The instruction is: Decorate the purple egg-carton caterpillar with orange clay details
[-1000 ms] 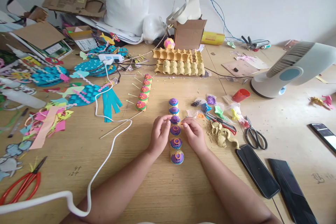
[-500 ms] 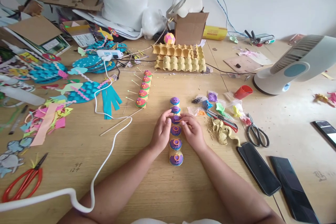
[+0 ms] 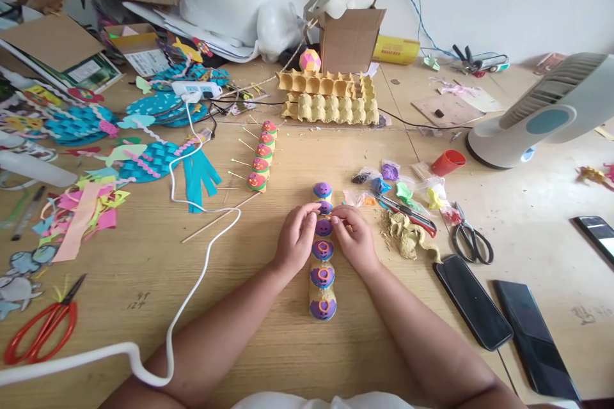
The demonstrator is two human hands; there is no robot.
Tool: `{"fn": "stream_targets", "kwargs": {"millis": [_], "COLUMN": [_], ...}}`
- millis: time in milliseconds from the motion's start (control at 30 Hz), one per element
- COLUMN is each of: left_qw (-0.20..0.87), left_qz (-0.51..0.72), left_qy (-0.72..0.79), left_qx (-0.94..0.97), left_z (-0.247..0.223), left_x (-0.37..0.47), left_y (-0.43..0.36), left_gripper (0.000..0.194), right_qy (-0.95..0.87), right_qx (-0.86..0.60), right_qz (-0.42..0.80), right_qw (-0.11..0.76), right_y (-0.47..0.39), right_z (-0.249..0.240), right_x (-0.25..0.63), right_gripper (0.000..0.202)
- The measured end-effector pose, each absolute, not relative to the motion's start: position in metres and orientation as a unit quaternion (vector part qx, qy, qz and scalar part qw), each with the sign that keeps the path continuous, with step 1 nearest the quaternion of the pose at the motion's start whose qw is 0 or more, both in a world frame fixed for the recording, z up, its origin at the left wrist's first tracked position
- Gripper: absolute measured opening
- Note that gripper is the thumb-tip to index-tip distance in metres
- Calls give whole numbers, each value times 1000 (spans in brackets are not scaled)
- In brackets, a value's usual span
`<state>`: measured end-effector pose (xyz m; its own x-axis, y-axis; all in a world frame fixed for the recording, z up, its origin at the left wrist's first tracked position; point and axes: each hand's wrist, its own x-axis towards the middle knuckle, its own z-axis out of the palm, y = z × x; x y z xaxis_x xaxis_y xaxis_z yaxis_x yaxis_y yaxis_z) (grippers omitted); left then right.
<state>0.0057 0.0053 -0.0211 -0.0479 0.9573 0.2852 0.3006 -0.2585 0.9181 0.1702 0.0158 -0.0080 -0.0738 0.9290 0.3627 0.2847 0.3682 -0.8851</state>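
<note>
A row of egg carton cups [image 3: 322, 277] lies lengthwise in front of me, each cup topped with purple clay and a small dark face. The nearer cups carry orange clay rings [image 3: 323, 277]; the farther cups show none. My left hand [image 3: 298, 236] is at the row's left side, thumb and forefinger closed at the cups' edge; what lies between them is hidden. On the right side, my right hand [image 3: 354, 238] pinches a thin bit of orange clay [image 3: 330, 218] above the cups.
A red-and-green cup row [image 3: 261, 156] with pins stands back left. To the right lie bagged coloured clay [image 3: 404, 192], a utility knife [image 3: 410, 215], black scissors [image 3: 472, 241] and phones [image 3: 472, 300]. A white cable [image 3: 204, 262] crosses the left side; egg cartons [image 3: 336, 108] stand behind.
The purple cup row has shifted slightly towards me between my hands. My hands stay close together over it, the orange clay still in the right fingertips. The view has tilted a little.
</note>
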Motion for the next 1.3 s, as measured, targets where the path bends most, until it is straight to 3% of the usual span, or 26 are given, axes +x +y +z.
{"fn": "stream_targets", "kwargs": {"millis": [400, 1300], "left_qw": [382, 377], "left_qz": [526, 530], "left_qy": [515, 491], "left_qx": [559, 580], "left_z": [-19, -12], "left_x": [5, 7], "left_y": [7, 7], "left_gripper": [28, 22], "right_qy": [-670, -668], "right_qx": [-423, -415], "right_qz": [333, 354], "right_qw": [511, 506], "right_y": [14, 14], "right_z": [-8, -5], "right_x": [171, 170], "right_gripper": [10, 11]}}
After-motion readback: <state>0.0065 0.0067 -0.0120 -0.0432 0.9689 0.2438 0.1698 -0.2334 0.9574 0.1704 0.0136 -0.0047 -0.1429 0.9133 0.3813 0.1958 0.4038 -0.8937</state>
